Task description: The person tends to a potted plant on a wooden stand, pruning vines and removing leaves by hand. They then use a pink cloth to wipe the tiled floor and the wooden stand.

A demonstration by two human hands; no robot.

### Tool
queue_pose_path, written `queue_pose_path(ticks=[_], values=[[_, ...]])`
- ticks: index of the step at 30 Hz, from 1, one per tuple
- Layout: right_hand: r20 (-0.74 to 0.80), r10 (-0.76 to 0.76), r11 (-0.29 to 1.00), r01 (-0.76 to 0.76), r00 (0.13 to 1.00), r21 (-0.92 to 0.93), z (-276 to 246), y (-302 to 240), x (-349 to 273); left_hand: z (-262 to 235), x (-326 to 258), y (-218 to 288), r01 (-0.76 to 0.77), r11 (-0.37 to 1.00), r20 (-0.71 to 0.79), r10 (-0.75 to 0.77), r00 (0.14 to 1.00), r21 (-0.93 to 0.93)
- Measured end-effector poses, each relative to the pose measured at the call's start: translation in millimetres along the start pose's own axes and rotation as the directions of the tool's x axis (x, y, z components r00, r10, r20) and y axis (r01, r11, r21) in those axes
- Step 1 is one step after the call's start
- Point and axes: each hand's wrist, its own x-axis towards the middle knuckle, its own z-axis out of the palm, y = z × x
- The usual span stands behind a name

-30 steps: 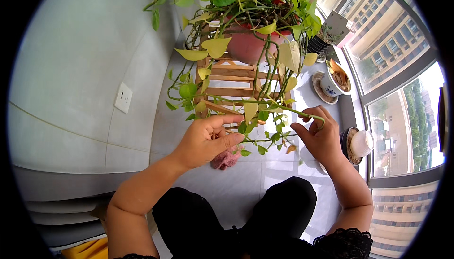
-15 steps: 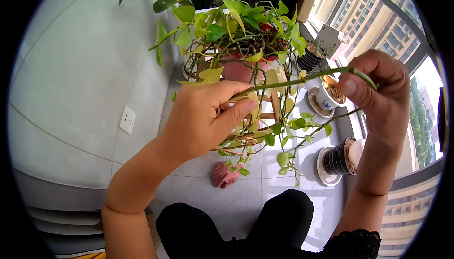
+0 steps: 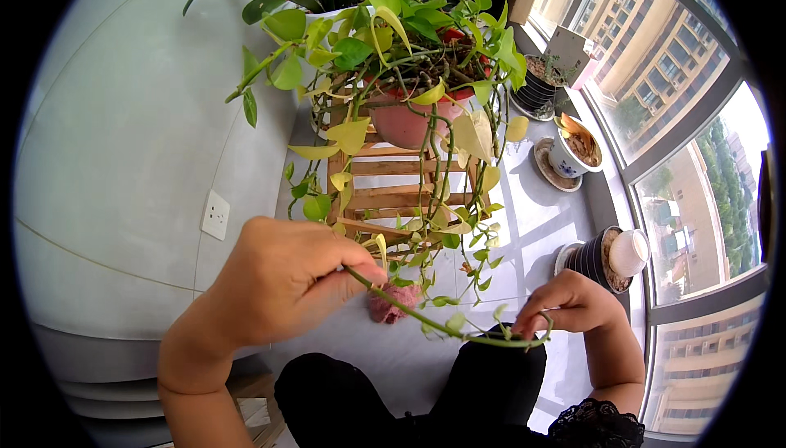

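A green vine stem (image 3: 434, 325) stretches between my two hands above my knees. My left hand (image 3: 286, 284) is closed, pinching one end of it between thumb and fingers. At the other end, my right hand (image 3: 573, 302) grips the stem where it curls round into a loop. A few small leaves hang along this stretch. Beyond my hands a leafy trailing vine plant (image 3: 352, 51) grows in a pink pot (image 3: 405, 121), with green and yellowed leaves. That pot rests on a wooden slatted stand (image 3: 393, 199), and several stems droop over the front.
A pink fuzzy cloth (image 3: 393, 304) lies on the tiled floor below the stand. Along the window at right stand a white pot (image 3: 565, 157) on a saucer, a dark striped pot (image 3: 591, 261) and a black pot (image 3: 536, 92). The wall with a socket (image 3: 215, 215) is at left.
Both hands have come down toward my lap with the stem, the right one farthest. The stem now slopes down to the right, and the potted plant shows more fully.
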Motion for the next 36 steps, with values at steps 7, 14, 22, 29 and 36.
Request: queue_pose_path(ticks=[7,14,22,29,36], values=[[-0.666,-0.186,0.944,-0.057,0.722,-0.325,-62.3,-19.7,-67.5,51.9,25.7,2.9,-0.003,0.997,-0.08,0.01,0.997,0.079],[-0.706,-0.222,0.254,-0.659,0.673,-0.708,-180.9,0.3,-0.1,104.0,23.7,-0.1,0.027,0.998,0.0,-0.027,1.0,0.056],[-0.936,0.075,0.97,0.194,0.345,0.149,-246.0,56.1,138.2,107.4,-23.7,2.8,0.303,0.949,0.08,-0.309,0.948,0.087],[-0.948,-0.141,0.758,0.647,0.284,0.081,-255.6,58.9,254.2,107.9,-52.9,2.5,0.447,0.879,0.08,-0.464,0.882,0.167],[-0.747,-0.219,0.974,0.189,0.627,-0.127,-269.5,77.9,280.3,106.0,-65.6,-0.2,0.418,0.89,0.046,-0.432,0.901,0.182]])
